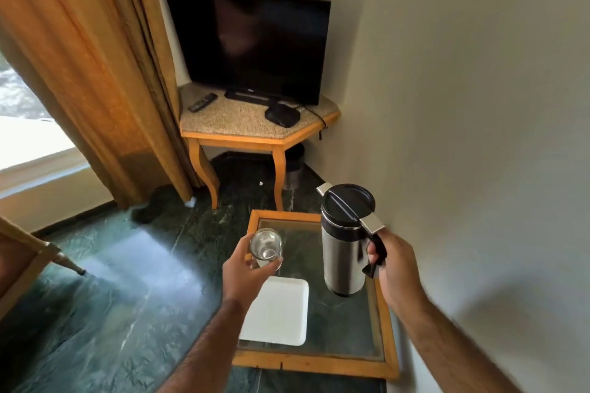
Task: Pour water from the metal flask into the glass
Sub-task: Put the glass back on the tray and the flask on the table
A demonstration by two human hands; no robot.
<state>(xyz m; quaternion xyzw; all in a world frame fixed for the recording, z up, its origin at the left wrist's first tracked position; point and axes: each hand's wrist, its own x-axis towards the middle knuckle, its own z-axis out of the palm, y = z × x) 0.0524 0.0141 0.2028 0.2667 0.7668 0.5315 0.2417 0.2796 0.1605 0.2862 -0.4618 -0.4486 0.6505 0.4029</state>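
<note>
**A:** Where do things stand?

**B:** The right hand point(394, 268) has its grip wrapped tight around the black handle of the metal flask point(344, 242), which stands upright near the far right corner of the glass-topped desk point(381, 364); whether its base touches the glass or sits just above it, I cannot tell. The left hand point(245, 271) has its grip clamped around the glass point(265, 247), held in the air above the desk's left side, just beyond a white tray point(279, 313).

**A:** Is there water in the glass yet?

**B:** Hard to say; it looks clear, perhaps a little at the bottom. I judge the pour has not begun, since the flask is upright and its black lid point(348, 199) looks closed.

**A:** So how should the pour go?

**B:** Bring the spout point(324, 189), which points away towards the far left, over the glass rim, and keep the glass level and low. Tilt slowly from the wrist. If the lid has a lever, it probably needs pressing first. A steel flask hides its fill, so a sudden gush is the risk.
</note>
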